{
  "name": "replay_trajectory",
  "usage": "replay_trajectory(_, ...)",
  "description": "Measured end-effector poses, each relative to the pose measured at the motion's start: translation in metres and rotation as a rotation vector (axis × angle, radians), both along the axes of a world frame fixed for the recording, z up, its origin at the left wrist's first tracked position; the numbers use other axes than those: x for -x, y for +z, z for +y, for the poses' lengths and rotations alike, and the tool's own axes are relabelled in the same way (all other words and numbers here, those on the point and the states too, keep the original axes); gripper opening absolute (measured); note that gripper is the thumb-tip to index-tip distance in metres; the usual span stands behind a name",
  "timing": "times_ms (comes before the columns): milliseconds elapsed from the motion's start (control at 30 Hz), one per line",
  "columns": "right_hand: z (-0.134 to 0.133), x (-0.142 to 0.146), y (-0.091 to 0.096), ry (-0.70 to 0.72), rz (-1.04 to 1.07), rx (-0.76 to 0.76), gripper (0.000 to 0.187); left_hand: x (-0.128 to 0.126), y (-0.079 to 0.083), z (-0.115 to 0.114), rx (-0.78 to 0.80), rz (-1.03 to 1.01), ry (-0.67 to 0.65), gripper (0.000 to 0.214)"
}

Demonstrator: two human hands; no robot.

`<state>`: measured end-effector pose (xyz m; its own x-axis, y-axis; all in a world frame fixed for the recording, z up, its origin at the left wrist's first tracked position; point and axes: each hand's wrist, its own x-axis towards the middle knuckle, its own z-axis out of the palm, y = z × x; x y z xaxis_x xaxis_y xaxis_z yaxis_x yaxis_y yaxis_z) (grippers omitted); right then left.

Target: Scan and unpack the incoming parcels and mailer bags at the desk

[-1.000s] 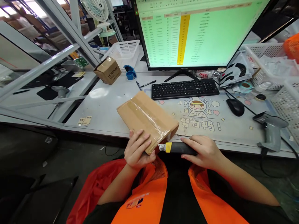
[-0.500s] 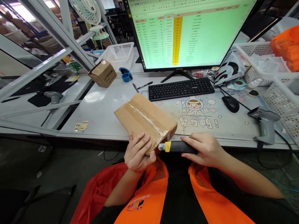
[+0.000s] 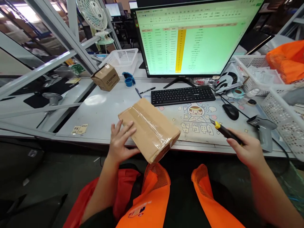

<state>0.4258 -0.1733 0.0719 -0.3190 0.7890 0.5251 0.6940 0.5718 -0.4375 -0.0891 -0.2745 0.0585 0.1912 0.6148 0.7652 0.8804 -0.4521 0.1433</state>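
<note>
A taped brown cardboard box [image 3: 152,126] lies tilted across the front of the desk, its near corner jutting past the edge. Clear shiny tape runs along its top. At the box's left side is my left hand [image 3: 122,139], fingers spread; its fingertips and thumb are against the cardboard without wrapping round it. Off to the right, my right hand [image 3: 248,147] grips a black-and-yellow utility knife [image 3: 225,131]. The knife's tip points up and left, above the printed desk mat [image 3: 197,126] and apart from the box.
Behind the box are a keyboard [image 3: 182,96] and a monitor [image 3: 190,41]. A mouse [image 3: 231,111] and barcode scanner [image 3: 263,129] sit at right, near white baskets [image 3: 285,107]. Pens [image 3: 147,90], a blue tape roll [image 3: 129,81] and a small carton [image 3: 106,77] stand at back left.
My right hand has carried the knife away from the box's near end, to the right. My left hand has slid from the near end to the left side, its fingers now spread.
</note>
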Motion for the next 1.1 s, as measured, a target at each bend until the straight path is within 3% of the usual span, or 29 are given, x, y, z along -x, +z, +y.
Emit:
replay_trajectory(100,-0.026,0.019,0.025,0.084,-0.029,0.006,0.040,0.001,0.002,0.021,-0.031,0.029,0.046,0.072)
replay_trajectory(200,-0.037,0.050,0.062,0.182,-0.149,0.008,0.039,-0.053,0.008,0.033,-0.138,0.068,0.092,0.066)
replay_trajectory(300,-0.033,0.085,0.090,0.212,-0.310,-0.046,0.039,-0.115,0.016,0.036,-0.099,0.102,0.155,0.052)
replay_trajectory(400,-0.018,0.119,0.108,0.187,-0.452,-0.125,0.039,-0.145,0.019,0.039,-0.074,0.075,0.136,0.046)
replay_trajectory(600,0.011,0.177,0.141,0.106,-0.726,0.073,0.042,-0.143,0.012,0.046,-0.110,0.023,0.165,0.046)
replay_trajectory(800,0.011,0.210,0.158,0.095,-0.846,0.169,0.048,-0.142,0.007,0.047,-0.091,-0.027,0.134,0.045)
replay_trajectory(967,0.000,0.212,0.166,-0.004,-0.855,0.168,0.043,-0.141,0.004,0.049,-0.135,-0.052,0.114,0.048)
replay_trajectory(1100,-0.001,0.180,0.166,-0.039,-0.826,0.113,0.052,-0.140,0.002,0.051,-0.166,-0.063,0.098,0.049)
